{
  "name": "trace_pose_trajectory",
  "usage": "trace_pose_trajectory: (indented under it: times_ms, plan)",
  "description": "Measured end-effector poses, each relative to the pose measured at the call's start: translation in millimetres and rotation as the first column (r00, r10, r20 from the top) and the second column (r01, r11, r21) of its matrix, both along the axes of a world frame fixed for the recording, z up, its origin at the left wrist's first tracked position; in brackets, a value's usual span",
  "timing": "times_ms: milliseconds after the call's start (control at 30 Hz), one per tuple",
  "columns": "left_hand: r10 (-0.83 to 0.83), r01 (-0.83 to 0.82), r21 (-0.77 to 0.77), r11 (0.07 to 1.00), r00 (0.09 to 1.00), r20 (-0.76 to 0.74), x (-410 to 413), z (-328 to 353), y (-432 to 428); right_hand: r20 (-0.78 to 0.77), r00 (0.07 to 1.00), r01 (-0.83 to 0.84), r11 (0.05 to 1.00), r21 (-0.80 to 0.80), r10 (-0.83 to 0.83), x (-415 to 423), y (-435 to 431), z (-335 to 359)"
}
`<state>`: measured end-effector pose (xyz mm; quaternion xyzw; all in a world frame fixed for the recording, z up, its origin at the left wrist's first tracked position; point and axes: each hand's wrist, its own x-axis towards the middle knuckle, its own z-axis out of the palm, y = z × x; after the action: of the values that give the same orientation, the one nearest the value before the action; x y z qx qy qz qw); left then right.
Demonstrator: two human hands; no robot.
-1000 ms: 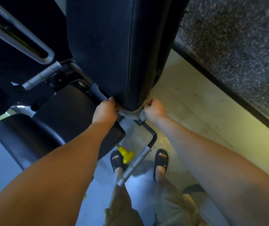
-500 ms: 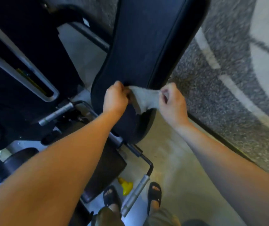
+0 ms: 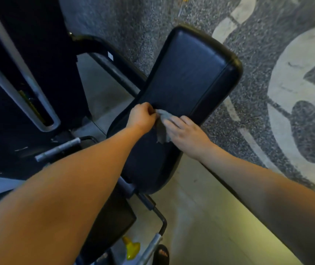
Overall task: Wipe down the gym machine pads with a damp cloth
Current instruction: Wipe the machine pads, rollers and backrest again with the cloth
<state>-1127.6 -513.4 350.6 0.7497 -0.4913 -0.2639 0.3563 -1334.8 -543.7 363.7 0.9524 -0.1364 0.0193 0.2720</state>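
I log grey cloth (image 3: 162,124) on black vinyl pad (image 3: 189,77): left hand (image 3: 141,116) pinches its ten-o'clock corner, right hand (image 3: 186,133) presses flat. Bunching could skip patches.

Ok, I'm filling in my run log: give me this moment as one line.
step: wiping | left hand: pinches small grey cloth corner | right hand: flat on cloth | surface: black padded backrest

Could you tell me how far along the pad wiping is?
Done: unclear, no wet streaks show on the back pad. In hand: the left hand pinches the cloth while the right hand presses it flat mid-pad. Left: probably the pad's upper half and the seat pad.
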Motion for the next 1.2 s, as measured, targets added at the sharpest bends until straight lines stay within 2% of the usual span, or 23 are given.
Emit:
trace_pose_trajectory:
  times_ms: [133, 267, 367, 500, 567, 667, 733, 800, 867, 967, 1100, 1200]
  plan:
    - [-0.030, 0.040, 0.062, 0.997, 0.988, -0.149, 15, 1, -5, -0.210, 0.977, -0.013, 0.997, 0.082, 0.030, 10, -9, 5]
    - [-0.015, 0.037, 0.064, 0.997, 0.950, -0.312, 25, -3, -10, -0.295, 0.954, 0.092, 0.991, 0.099, -0.059, 21, -4, 11]
    - [0.032, -0.015, 0.043, 0.999, 0.906, -0.421, 29, 2, -14, -0.270, 0.957, 0.122, 0.992, 0.035, -0.109, 23, -5, 25]
    - [0.107, -0.125, -0.025, 0.992, 0.920, -0.377, 31, 25, -24, -0.126, 0.972, 0.176, 0.968, -0.178, -0.200, 19, -38, 85]
    - [0.080, -0.095, -0.032, 0.995, 0.942, -0.325, 30, 33, -26, -0.034, 0.959, 0.264, 0.933, -0.243, -0.280, 17, -50, 115]
    - [0.020, -0.023, -0.012, 1.000, 0.977, -0.211, 27, 27, -21, 0.091, 0.926, 0.377, 0.892, -0.250, -0.366, 24, -52, 123]
    - [-0.009, 0.006, -0.016, 1.000, 0.976, -0.216, 26, 16, -15, 0.152, 0.903, 0.428, 0.875, -0.225, -0.403, 33, -49, 109]
    - [-0.041, 0.033, -0.036, 0.999, 0.970, -0.238, 28, 5, -7, 0.120, 0.902, 0.432, 0.878, -0.207, -0.416, 41, -44, 88]
    - [-0.078, 0.067, -0.057, 0.996, 0.970, -0.231, 31, -1, -2, 0.025, 0.926, 0.374, 0.902, -0.214, -0.378, 48, -40, 74]
    - [-0.117, 0.106, -0.058, 0.993, 0.963, -0.243, 39, 1, -4, -0.046, 0.948, 0.297, 0.924, -0.240, -0.316, 48, -41, 80]
    - [-0.159, 0.154, -0.038, 0.987, 0.951, -0.266, 46, 6, -6, 0.081, 0.926, 0.377, 0.883, -0.279, -0.369, 61, -66, 128]
    - [-0.176, 0.175, -0.027, 0.984, 0.950, -0.256, 52, 6, -2, 0.120, 0.944, 0.326, 0.924, -0.202, -0.307, 89, -88, 151]
